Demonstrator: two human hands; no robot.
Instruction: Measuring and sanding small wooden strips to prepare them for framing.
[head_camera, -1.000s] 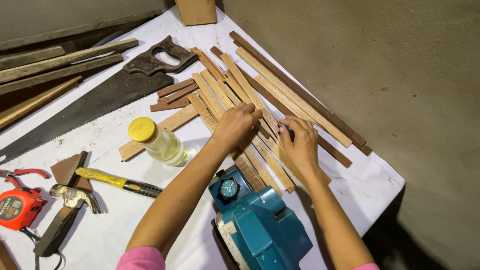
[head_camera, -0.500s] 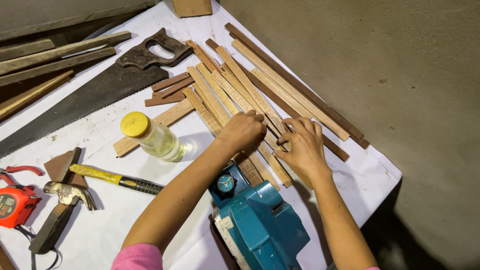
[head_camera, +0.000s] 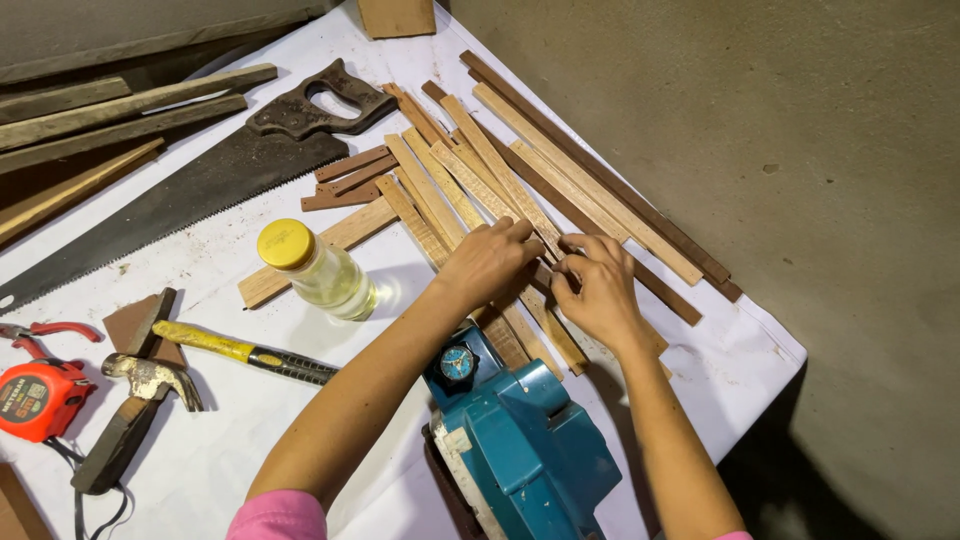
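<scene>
Head view, looking down on a white-covered bench (head_camera: 300, 430). Both hands sit at frame centre on a fan of thin wooden strips (head_camera: 470, 185) that spreads from centre up toward 12 and 1 o'clock. Left hand (head_camera: 490, 262) is curled knuckles-up, fingers bent down onto the near ends of the strips; whether it actually grips one I cannot tell. Right hand (head_camera: 598, 290) is just beside it at 3 o'clock, fingertips pinching the end of one strip, thumb and forefinger closed on it. The two hands nearly touch over the same strip ends.

Long darker strips (head_camera: 620, 200) lie along the 2 o'clock edge of the pile, reaching toward the bench edge. A few short reddish pieces (head_camera: 345, 180) lie at 10 o'clock of the hands.

Teal power planer (head_camera: 525, 440) sits at 6 o'clock, right under the forearms, close to the person. Clear bottle with yellow cap (head_camera: 315, 270) lies on its side at 9 o'clock of the left hand, resting over a flat wooden strip. Handsaw (head_camera: 200, 190) runs diagonally at 10 o'clock, handle toward the strips. Yellow-handled tool (head_camera: 240, 352) lies at 8 o'clock, claw hammer (head_camera: 135, 410) beyond it, orange tape measure (head_camera: 40, 400) at far left edge. Rough timber lengths (head_camera: 120, 105) are stacked at the top-left corner.
</scene>
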